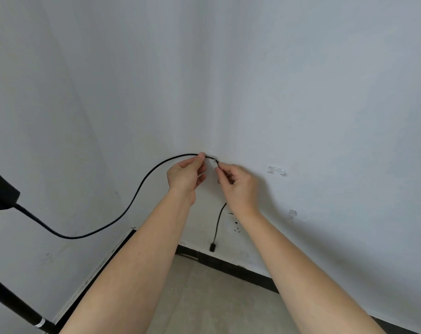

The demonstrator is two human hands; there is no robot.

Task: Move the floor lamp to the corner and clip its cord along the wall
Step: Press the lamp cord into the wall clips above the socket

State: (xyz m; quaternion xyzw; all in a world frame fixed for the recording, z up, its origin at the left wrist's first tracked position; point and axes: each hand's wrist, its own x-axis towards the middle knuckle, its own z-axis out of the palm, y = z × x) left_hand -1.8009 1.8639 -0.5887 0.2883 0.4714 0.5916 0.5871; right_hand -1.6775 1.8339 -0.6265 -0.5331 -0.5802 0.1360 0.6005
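A thin black cord [137, 191] runs from the floor lamp's black head [0, 189] at the left edge, sags low, then rises to a clear clip [211, 157] on the white wall near the corner. My left hand [186, 175] pinches the cord just left of that clip. My right hand [238, 184] pinches it just right of the clip. Below my right hand the cord hangs down to a black plug [212, 247]. The lamp's black pole [14, 307] slants across the lower left.
Two more clear clips are stuck on the right wall, one [276, 170] level with my hands and one [292, 213] lower. A white wall socket [234, 225] sits partly behind my right wrist. Black skirting [233, 268] lines the wall above a grey floor [204, 297].
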